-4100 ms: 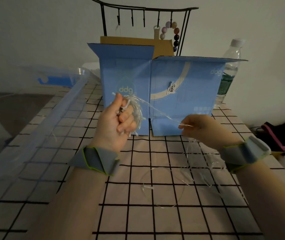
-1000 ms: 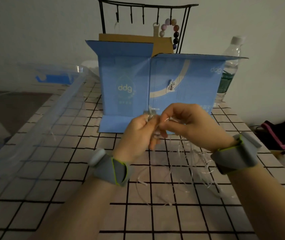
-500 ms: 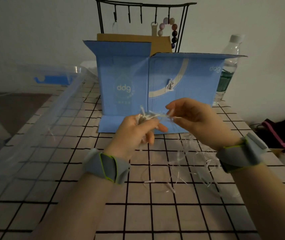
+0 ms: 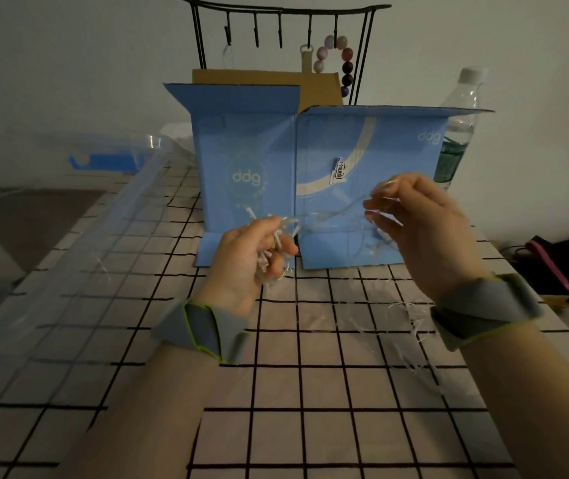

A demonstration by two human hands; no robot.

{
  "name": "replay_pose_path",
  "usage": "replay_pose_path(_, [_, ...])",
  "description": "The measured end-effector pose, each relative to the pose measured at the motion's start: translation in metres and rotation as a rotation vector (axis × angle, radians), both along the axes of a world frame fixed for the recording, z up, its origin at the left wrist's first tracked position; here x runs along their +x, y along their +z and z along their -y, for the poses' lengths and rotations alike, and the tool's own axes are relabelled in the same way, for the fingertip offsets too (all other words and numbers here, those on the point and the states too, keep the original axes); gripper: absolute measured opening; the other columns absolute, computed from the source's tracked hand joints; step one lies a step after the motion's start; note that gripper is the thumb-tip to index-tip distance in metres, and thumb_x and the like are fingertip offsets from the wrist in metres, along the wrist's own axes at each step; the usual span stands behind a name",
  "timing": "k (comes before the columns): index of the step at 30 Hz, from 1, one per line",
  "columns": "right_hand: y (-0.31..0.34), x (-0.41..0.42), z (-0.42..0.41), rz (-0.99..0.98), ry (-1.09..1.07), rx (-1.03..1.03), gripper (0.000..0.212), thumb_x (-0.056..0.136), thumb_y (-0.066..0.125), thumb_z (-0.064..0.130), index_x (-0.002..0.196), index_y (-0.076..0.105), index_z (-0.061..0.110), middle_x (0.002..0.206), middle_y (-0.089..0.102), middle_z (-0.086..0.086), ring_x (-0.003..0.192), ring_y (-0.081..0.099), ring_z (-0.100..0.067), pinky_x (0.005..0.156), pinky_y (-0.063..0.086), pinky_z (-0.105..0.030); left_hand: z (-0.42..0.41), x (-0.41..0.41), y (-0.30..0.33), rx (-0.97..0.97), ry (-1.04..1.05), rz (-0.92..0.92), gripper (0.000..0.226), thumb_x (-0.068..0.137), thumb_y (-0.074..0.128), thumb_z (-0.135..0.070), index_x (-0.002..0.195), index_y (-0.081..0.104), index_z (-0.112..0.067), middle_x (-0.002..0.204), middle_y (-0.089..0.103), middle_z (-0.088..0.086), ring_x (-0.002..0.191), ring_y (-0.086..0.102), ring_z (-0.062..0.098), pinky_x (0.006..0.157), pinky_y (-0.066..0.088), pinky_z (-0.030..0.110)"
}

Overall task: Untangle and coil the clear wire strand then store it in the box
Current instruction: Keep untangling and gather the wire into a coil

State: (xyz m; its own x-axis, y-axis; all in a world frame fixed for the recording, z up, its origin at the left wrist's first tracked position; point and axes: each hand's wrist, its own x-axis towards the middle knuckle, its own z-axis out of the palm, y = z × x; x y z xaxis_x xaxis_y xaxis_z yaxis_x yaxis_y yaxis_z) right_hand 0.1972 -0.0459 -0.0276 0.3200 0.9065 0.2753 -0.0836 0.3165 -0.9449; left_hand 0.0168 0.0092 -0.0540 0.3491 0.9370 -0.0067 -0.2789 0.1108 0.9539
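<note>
My left hand (image 4: 253, 257) grips a small bunch of the clear wire strand (image 4: 331, 210) in its curled fingers, just in front of the blue box (image 4: 310, 160). A length of the strand runs up and right to my right hand (image 4: 414, 216), which pinches it between thumb and fingertips. More of the strand hangs below my right wrist in loose loops down to the checked tablecloth (image 4: 293, 340). The blue box stands upright with its top flaps spread open.
A clear plastic bin (image 4: 79, 257) with a blue clip lies along the table's left side. Behind the box stand a black hook rack (image 4: 283, 15) with a bead string and a water bottle (image 4: 459, 129). Dark cloth lies off the table's right edge.
My hands have drawn apart: the right one moved right and up, stretching a length of strand between them. Earlier the left hand held a larger coil higher up.
</note>
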Motion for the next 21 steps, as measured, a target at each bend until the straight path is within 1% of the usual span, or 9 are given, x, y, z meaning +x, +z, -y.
replay_pose_path(3, [0.003,0.006,0.003,-0.373,0.149,-0.002,0.019,0.090,0.040,0.020,0.071,0.044,0.016,0.060,0.051,0.003,0.063,0.056,-0.013,0.066,0.052,-0.023,-0.005,-0.002,-0.002,-0.040,0.026,0.040,0.063,0.092,0.042,-0.018,0.031,0.050,-0.013,0.048,0.057,-0.003,0.035,0.034,0.008,0.038,0.026,0.015])
replay_pose_path(6, [0.001,0.012,0.004,-0.540,0.268,0.037,0.024,0.083,0.041,0.035,0.064,0.042,0.019,0.047,0.026,0.007,0.050,0.039,-0.011,0.064,0.045,-0.022,-0.009,-0.002,-0.004,-0.089,0.059,0.141,0.058,0.093,0.043,-0.018,0.035,0.051,-0.015,0.046,0.052,-0.004,0.034,0.032,0.007,0.036,0.026,0.014])
replay_pose_path(9, [-0.001,0.020,0.005,-0.528,0.372,0.045,0.027,0.083,0.040,0.043,0.073,0.046,0.019,0.049,0.013,0.007,0.040,0.017,-0.008,0.047,0.034,-0.018,-0.011,-0.004,-0.004,-0.127,0.113,0.254,0.047,0.092,0.045,-0.019,0.046,0.053,-0.017,0.050,0.054,-0.002,0.034,0.033,0.006,0.039,0.024,0.015])
replay_pose_path(12, [-0.003,0.030,0.005,-0.531,0.361,0.040,0.031,0.082,0.042,0.047,0.079,0.051,0.018,0.050,0.012,0.006,0.040,0.010,-0.008,0.041,0.019,-0.019,-0.017,-0.009,-0.003,-0.125,0.145,0.343,0.058,0.093,0.044,-0.019,0.036,0.053,-0.016,0.055,0.054,-0.003,0.032,0.031,0.003,0.036,0.023,0.014])
replay_pose_path(15, [-0.004,0.037,0.005,-0.607,0.245,0.036,0.020,0.082,0.047,0.038,0.082,0.056,0.021,0.050,0.030,0.009,0.041,0.020,-0.006,0.044,0.025,-0.017,-0.018,-0.009,-0.003,-0.136,0.178,0.380,0.054,0.094,0.043,-0.019,0.040,0.052,-0.015,0.055,0.059,-0.003,0.030,0.029,0.003,0.034,0.024,0.014])
replay_pose_path(16, [-0.006,0.039,0.004,-0.657,0.196,0.034,0.012,0.082,0.050,0.032,0.085,0.056,0.021,0.053,0.038,0.009,0.041,0.025,-0.005,0.046,0.029,-0.015,-0.019,-0.008,-0.003,-0.144,0.189,0.391,0.047,0.094,0.043,-0.019,0.047,0.051,-0.017,0.057,0.062,-0.002,0.031,0.029,0.003,0.035,0.024,0.014])
replay_pose_path(18, [-0.010,0.041,0.002,-0.689,0.130,0.011,0.003,0.085,0.052,0.019,0.087,0.052,0.022,0.057,0.044,0.009,0.039,0.027,-0.005,0.048,0.033,-0.014,-0.018,-0.007,-0.003,-0.134,0.182,0.387,0.034,0.094,0.042,-0.020,0.061,0.047,-0.017,0.062,0.067,-0.001,0.032,0.030,0.004,0.036,0.025,0.014])
replay_pose_path(19, [-0.013,0.043,0.001,-0.641,0.106,-0.020,0.006,0.088,0.050,0.016,0.088,0.051,0.022,0.056,0.042,0.008,0.039,0.027,-0.005,0.048,0.033,-0.014,-0.018,-0.007,-0.003,-0.131,0.171,0.392,0.031,0.095,0.042,-0.020,0.065,0.045,-0.017,0.064,0.069,-0.001,0.033,0.031,0.003,0.036,0.026,0.014])
replay_pose_path(21, [-0.014,0.043,0.001,-0.406,0.018,-0.109,0.015,0.091,0.045,0.008,0.093,0.054,0.020,0.052,0.040,0.010,0.040,0.029,-0.003,0.050,0.037,-0.014,-0.018,-0.009,-0.003,-0.139,0.155,0.432,0.033,0.095,0.041,-0.021,0.063,0.047,-0.018,0.065,0.069,-0.001,0.034,0.032,0.003,0.037,0.026,0.013])
